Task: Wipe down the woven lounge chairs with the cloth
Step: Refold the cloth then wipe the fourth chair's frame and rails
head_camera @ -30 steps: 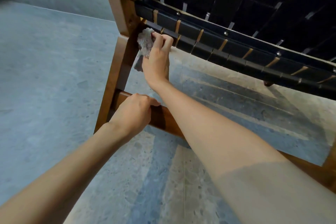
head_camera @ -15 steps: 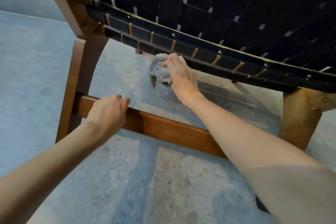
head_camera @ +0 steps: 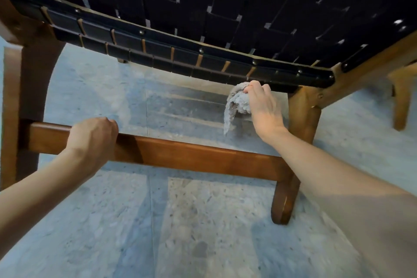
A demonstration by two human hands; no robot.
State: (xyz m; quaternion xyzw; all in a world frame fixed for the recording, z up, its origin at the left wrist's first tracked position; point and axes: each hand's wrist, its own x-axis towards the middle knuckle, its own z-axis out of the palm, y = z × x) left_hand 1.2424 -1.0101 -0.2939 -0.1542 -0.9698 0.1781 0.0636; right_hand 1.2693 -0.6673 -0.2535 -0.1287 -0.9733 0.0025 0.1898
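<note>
Left hand (head_camera: 93,135) grips the wooden crossbar (head_camera: 191,156), fingers curled over it. Beyond, right hand (head_camera: 262,106) clutches the grey cloth (head_camera: 237,104), bunched, against the chair's (head_camera: 203,7) front rail (head_camera: 158,52), near the right leg (head_camera: 302,117).

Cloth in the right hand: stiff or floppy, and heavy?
Probably floppy: a tail of the cloth hangs limp below the right hand. Likely light and soft: it bunches small in that grip against the seat edge.
</note>
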